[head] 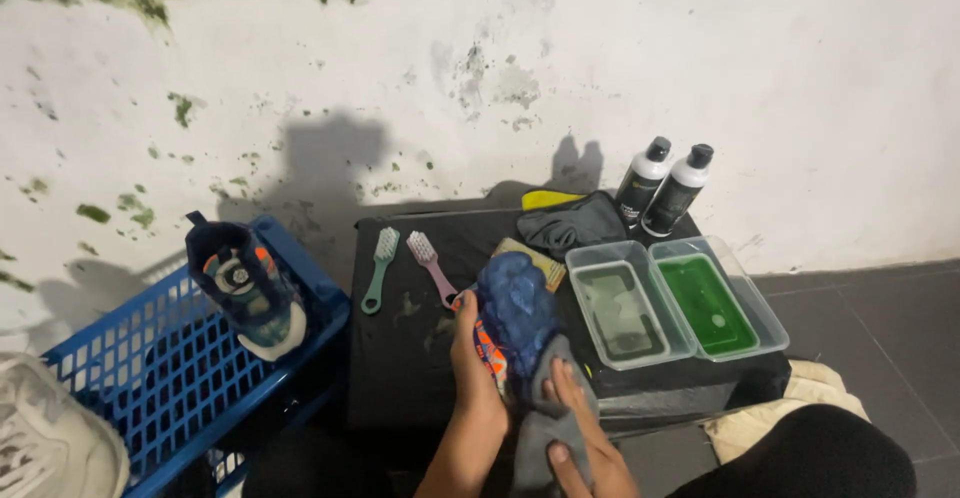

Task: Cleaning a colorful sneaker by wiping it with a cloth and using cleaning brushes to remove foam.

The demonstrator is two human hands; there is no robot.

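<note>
The scene is lit brightly and evenly from behind the camera, at about six o'clock. A soft dark shadow with blurred edges falls on the stained white plaster wall (700, 68) toward eleven o'clock, and a smaller one stands at twelve o'clock behind the two white plastic bottles with black caps (662, 188). The wall is nearly washed out at two o'clock. The matte black table top (410, 348) swallows detail, and the space beneath it is almost black. Faint glare shows on the rims of the two clear plastic trays (676, 298). Focus is fair at the centre; the pale object at eight o'clock is soft, and straight edges bow slightly toward the corners.
</note>
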